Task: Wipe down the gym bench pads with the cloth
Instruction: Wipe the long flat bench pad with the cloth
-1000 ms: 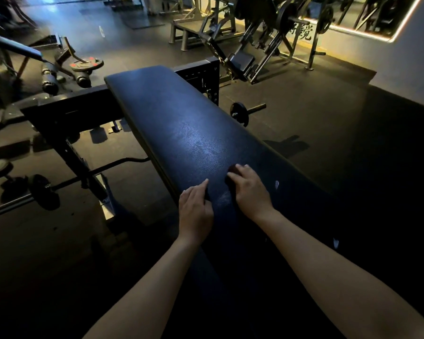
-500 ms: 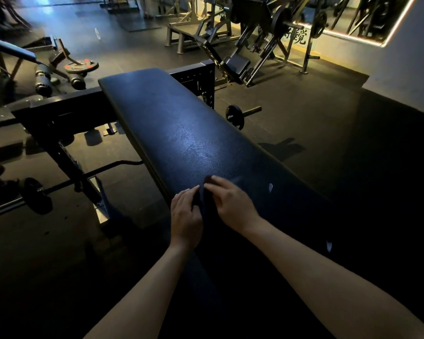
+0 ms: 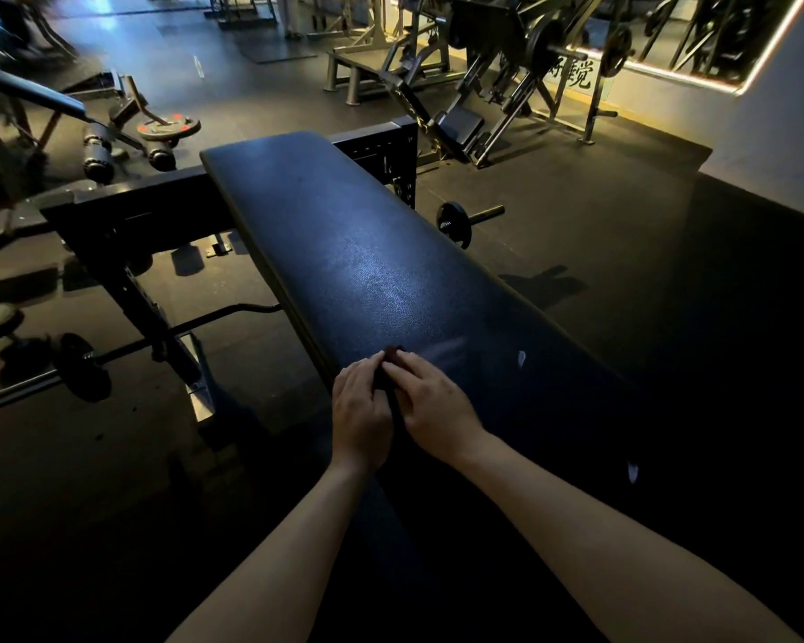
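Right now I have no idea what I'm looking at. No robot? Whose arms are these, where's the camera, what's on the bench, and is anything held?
There is no machine here: a person works with bare hands. The single view comes from a wide-angle camera worn on the person's head, looking forward and down, so the two forearms entering from the bottom are the wearer's own. The long dark bench pad runs away from the camera in a dim gym. The left hand and right hand sit close together on the pad, both touching a small dark cloth bunched between them. It is too dim to tell whether they pinch it or only press it down. A small pale mark shows on the pad right of the hands. A weight bar lies on the floor beside the bench.
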`<state>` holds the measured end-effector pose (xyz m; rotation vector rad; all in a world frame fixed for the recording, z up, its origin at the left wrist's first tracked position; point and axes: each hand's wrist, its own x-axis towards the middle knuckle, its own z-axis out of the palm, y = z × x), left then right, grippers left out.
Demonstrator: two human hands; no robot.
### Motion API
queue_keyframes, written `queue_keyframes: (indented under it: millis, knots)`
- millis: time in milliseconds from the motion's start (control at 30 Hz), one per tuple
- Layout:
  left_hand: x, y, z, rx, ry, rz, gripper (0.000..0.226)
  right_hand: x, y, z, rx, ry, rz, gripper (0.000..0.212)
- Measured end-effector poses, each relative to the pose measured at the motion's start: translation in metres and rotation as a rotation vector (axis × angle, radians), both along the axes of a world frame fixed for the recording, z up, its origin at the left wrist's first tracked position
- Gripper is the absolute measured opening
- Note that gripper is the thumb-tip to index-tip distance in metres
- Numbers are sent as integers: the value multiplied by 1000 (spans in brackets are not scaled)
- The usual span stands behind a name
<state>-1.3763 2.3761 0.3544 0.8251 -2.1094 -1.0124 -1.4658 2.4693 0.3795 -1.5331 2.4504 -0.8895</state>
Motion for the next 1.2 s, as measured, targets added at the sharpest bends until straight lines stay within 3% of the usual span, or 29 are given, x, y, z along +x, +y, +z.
queue_keyframes:
  millis: [100,233,333,433,633,833,1033,1133,1200]
  knots:
    - [0,0,-1,-44,-16,1,52,-35,7,-1,3,84,-92,43]
    - [0,1,1,-37,-4,6,53,-52,10,0,75,18,-332,45]
    - [1,2,1,-59,13,64,56,-26,2,1,31,-24,-269,42]
    - [8,7,-2,36,3,153,58,12,-5,3,-9,-57,-132,42]
    - [43,5,-8,106,49,9,55,22,-1,1,3,-36,91,41]
    - [53,-3,-2,84,-73,-81,53,-5,-2,4,-1,-31,-272,42]
    - [63,-10,7,266,-32,-97,60,45,-31,9,-32,-106,-21,43]
    - [70,-7,6,161,-70,-98,65,38,-32,11,0,-100,121,42]
    - [71,-7,3,92,-100,-132,65,19,-31,9,10,-83,63,39]
